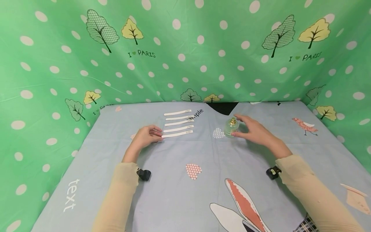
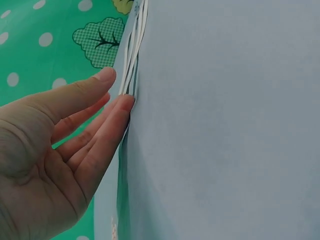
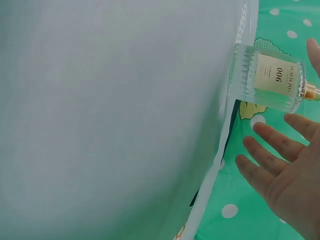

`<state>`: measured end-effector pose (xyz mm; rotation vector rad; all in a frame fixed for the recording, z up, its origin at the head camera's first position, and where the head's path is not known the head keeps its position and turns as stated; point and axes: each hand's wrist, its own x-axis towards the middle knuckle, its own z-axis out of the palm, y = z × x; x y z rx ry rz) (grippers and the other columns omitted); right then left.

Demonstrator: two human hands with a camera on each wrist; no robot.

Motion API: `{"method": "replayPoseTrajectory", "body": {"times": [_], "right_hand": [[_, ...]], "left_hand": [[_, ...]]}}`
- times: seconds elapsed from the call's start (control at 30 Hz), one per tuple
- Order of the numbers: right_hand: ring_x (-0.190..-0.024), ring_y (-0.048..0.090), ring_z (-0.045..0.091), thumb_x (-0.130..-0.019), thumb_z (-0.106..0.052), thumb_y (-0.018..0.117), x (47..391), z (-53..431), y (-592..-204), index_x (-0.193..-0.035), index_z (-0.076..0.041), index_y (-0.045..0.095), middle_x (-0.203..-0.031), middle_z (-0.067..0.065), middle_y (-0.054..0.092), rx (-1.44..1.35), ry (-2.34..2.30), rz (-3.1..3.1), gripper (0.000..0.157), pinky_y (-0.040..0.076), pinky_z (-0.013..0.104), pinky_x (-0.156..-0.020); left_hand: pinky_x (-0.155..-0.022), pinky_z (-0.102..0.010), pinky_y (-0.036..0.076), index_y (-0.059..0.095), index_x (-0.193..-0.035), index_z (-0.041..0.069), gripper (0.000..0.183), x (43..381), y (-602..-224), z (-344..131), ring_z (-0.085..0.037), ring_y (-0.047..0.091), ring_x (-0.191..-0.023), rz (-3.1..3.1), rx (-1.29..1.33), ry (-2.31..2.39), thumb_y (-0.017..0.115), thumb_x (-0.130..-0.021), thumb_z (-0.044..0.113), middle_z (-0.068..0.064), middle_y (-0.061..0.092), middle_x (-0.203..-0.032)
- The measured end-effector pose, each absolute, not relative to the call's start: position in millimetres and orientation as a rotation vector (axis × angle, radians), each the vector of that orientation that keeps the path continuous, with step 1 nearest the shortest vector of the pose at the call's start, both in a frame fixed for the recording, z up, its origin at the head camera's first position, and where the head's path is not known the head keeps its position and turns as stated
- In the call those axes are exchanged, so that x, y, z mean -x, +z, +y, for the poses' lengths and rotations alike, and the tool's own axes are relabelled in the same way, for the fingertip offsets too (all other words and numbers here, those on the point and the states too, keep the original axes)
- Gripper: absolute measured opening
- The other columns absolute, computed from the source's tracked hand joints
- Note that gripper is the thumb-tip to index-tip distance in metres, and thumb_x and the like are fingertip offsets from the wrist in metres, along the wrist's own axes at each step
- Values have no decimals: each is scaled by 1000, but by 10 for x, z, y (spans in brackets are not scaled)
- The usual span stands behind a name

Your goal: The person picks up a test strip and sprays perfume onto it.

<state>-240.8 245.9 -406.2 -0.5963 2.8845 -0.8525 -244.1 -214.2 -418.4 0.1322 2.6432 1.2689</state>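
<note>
Several narrow white paper strips (image 1: 177,134), with small print at their right ends, lie in a near-parallel stack of rows on the cloth. My left hand (image 1: 146,137) is at the left end of the nearest strips; in the left wrist view the thumb and fingers (image 2: 102,142) are apart, fingertips close to the strips (image 2: 133,55). Whether they touch is unclear. A pale green glass perfume bottle (image 1: 231,129) with a gold spray neck stands upright to the right. Around it my right hand (image 1: 256,130) spreads thumb and fingers; the right wrist view shows the labelled bottle (image 3: 272,77) between them, not gripped.
A grey-blue printed cloth (image 1: 174,199) covers the table, with hearts, a bird and rabbit ears on it. Behind and at the sides hangs a green dotted curtain (image 1: 185,48) with printed trees. Black wrist cameras (image 1: 144,174) sit on both wrists.
</note>
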Motion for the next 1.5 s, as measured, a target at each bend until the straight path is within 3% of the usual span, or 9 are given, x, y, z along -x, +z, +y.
{"method": "replayPoseTrajectory", "body": {"times": [0.23, 0.4, 0.6, 0.97, 1.5], "right_hand": [[-139, 42, 43, -88, -47, 73, 2405, 2428, -4075, -155, -5, 30, -155, 21, 40, 617, -894, 2878, 91, 34, 64, -114], [-138, 43, 44, -87, -44, 75, 2406, 2392, -4089, -155, -5, 30, -155, 22, 39, 629, -925, 2873, 90, 34, 64, -113], [-139, 40, 46, -88, -40, 75, 2423, 2368, -4114, -155, -3, 29, -157, 23, 35, 622, -945, 2856, 90, 33, 63, -115], [-136, 45, 47, -87, -35, 77, 2427, 2317, -4148, -155, -3, 29, -152, 26, 42, 568, -1076, 2812, 89, 36, 61, -114], [-134, 46, 50, -90, -22, 75, 2396, 2253, -4160, -155, -1, 25, -146, 30, 45, 478, -1265, 2717, 85, 42, 56, -112]], "left_hand": [[-74, -22, 55, 71, -113, 6, 37, 2448, -4169, -2139, -8, 67, -78, 2647, 9, 1186, 82, -82, 22, -12, 74, -102], [-71, -23, 57, 70, -113, 5, 39, 2449, -4156, -2109, -7, 68, -71, 2597, 79, 1174, 83, -82, 25, -10, 73, -98], [-65, -21, 56, 71, -103, 3, 29, 2449, -4149, -2062, -7, 64, -66, 2610, 60, 1167, 82, -82, 19, -3, 71, -83], [-64, -19, 54, 75, -97, 3, 17, 2441, -4157, -2042, -5, 61, -66, 2625, 29, 1157, 78, -85, 15, 1, 70, -78], [-68, -21, 58, 70, -101, -2, 18, 2450, -4201, -2047, -8, 64, -72, 2520, 31, 1317, 72, -91, 13, -5, 70, -84]]}}
